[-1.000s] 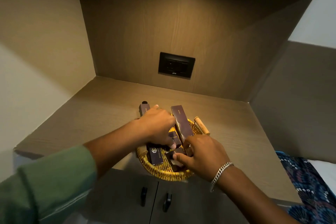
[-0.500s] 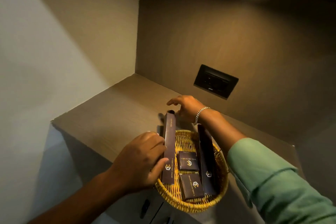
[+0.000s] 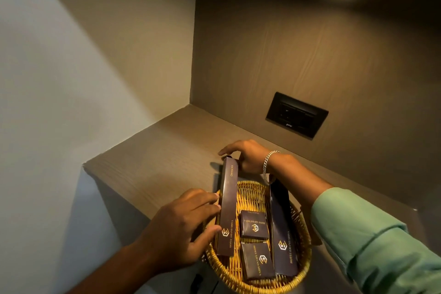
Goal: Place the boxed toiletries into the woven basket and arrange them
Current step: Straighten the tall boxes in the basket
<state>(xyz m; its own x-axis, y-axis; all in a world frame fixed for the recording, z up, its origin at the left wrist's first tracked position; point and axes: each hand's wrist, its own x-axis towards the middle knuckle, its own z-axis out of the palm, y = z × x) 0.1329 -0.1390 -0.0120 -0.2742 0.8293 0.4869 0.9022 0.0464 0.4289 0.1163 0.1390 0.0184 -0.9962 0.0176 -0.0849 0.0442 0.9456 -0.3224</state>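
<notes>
Behind right hand (image 3: pixel 248 157) — box end (image 3: pixel 230 162) hidden

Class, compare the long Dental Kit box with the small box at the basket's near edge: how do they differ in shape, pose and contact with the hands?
The Dental Kit box is long and narrow; the small box is short and squat. The Dental Kit box overhangs the basket rim at its far end; the small box lies wholly inside. The left hand touches the Dental Kit box; no hand touches the small box. Both are dark with gold logos.
</notes>
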